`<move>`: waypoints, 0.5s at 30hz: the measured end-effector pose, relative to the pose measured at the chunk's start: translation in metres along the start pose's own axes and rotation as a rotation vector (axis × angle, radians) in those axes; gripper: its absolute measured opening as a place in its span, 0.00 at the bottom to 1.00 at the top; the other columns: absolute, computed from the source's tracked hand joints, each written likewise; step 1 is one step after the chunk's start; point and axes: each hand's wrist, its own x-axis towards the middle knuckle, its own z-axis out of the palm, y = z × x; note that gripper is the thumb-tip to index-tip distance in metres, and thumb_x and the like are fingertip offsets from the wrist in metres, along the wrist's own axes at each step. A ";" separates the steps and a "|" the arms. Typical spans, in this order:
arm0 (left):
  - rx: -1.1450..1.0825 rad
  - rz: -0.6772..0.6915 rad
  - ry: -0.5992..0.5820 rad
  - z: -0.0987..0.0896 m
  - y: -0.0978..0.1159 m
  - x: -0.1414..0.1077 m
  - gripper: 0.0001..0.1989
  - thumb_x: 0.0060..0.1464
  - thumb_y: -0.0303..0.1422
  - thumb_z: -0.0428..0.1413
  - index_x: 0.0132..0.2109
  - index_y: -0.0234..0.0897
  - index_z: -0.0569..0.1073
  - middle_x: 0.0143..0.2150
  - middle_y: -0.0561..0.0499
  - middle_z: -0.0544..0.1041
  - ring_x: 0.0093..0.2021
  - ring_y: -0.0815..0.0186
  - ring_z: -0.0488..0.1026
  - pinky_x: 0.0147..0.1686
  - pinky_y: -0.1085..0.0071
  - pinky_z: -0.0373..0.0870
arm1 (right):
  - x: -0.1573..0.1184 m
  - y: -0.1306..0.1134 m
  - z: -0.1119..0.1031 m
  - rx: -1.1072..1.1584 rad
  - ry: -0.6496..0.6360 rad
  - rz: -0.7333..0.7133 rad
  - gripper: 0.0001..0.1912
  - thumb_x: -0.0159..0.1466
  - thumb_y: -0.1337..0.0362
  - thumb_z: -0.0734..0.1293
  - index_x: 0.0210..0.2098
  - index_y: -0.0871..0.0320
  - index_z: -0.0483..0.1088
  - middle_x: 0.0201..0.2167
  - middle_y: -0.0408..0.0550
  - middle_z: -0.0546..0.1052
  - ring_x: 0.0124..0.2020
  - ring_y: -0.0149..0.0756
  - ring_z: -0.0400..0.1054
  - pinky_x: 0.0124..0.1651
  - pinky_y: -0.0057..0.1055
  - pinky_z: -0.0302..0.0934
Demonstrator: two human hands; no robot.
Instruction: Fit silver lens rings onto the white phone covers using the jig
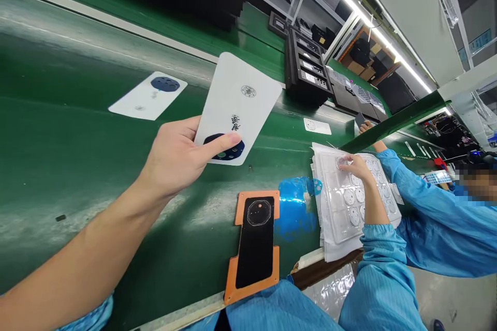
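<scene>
My left hand (178, 158) grips a white phone back panel (243, 98) by its lower left edge, thumb over the dark blue camera area. The panel is tilted above the bench, its printed logo and lettering facing me. My right hand (356, 167) reaches over a clear plastic tray (336, 212), its fingertips closed at a round disc (341, 162) in the upper left of the tray. Other round discs (354, 216) sit in the pockets. An orange fixture (254, 287) with a black pad lies between my arms, at the bench's near edge.
Another white panel (149, 94) lies at the left on the green bench (116, 165). Blue film (297, 201) lies between fixture and tray. Stacked black trays (306, 70) stand behind. At the right, a co-worker's hand (365, 126) holds a dark piece beyond a green slanted bar (396, 121).
</scene>
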 end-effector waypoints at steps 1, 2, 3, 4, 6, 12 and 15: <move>-0.005 0.000 0.010 -0.001 0.000 0.000 0.25 0.50 0.50 0.67 0.50 0.40 0.82 0.49 0.49 0.84 0.52 0.48 0.80 0.44 0.53 0.79 | 0.000 -0.002 -0.003 0.009 -0.007 0.006 0.16 0.47 0.59 0.76 0.33 0.57 0.71 0.28 0.41 0.73 0.30 0.34 0.67 0.37 0.32 0.64; -0.006 0.007 0.028 -0.001 0.001 -0.001 0.23 0.50 0.48 0.68 0.49 0.39 0.82 0.48 0.49 0.84 0.51 0.49 0.80 0.45 0.54 0.79 | -0.002 -0.005 -0.005 0.018 -0.003 0.003 0.17 0.49 0.59 0.76 0.34 0.57 0.71 0.27 0.40 0.72 0.29 0.34 0.66 0.36 0.32 0.64; -0.007 0.013 0.047 -0.002 0.001 -0.001 0.22 0.50 0.46 0.69 0.48 0.38 0.82 0.48 0.48 0.84 0.49 0.51 0.81 0.46 0.55 0.79 | -0.006 -0.008 -0.008 0.020 -0.009 0.001 0.17 0.51 0.58 0.74 0.37 0.57 0.70 0.26 0.39 0.71 0.28 0.34 0.65 0.35 0.32 0.63; -0.014 0.022 0.067 -0.003 0.000 -0.001 0.20 0.50 0.44 0.69 0.46 0.36 0.83 0.46 0.47 0.85 0.47 0.53 0.81 0.45 0.57 0.79 | -0.013 -0.012 -0.010 0.021 -0.015 0.000 0.17 0.55 0.57 0.72 0.41 0.57 0.69 0.26 0.38 0.70 0.27 0.34 0.65 0.34 0.32 0.64; -0.049 0.051 0.094 -0.005 -0.001 -0.001 0.16 0.50 0.42 0.70 0.41 0.35 0.83 0.40 0.47 0.85 0.40 0.58 0.80 0.39 0.62 0.79 | -0.036 -0.024 -0.012 0.064 -0.012 -0.032 0.18 0.63 0.55 0.66 0.49 0.57 0.67 0.29 0.41 0.71 0.27 0.34 0.67 0.33 0.33 0.65; -0.150 0.130 0.124 0.000 -0.009 0.005 0.13 0.49 0.41 0.72 0.31 0.37 0.80 0.28 0.52 0.79 0.29 0.68 0.72 0.28 0.71 0.70 | -0.146 -0.103 0.031 0.367 -0.132 -0.432 0.21 0.68 0.59 0.68 0.60 0.50 0.67 0.37 0.44 0.77 0.34 0.35 0.76 0.36 0.33 0.73; -0.222 0.070 0.136 0.003 -0.008 0.008 0.15 0.46 0.40 0.73 0.31 0.35 0.78 0.28 0.53 0.76 0.32 0.66 0.75 0.28 0.70 0.71 | -0.189 -0.140 0.078 0.263 0.061 -0.754 0.17 0.68 0.71 0.67 0.54 0.50 0.72 0.38 0.45 0.81 0.36 0.34 0.76 0.40 0.32 0.72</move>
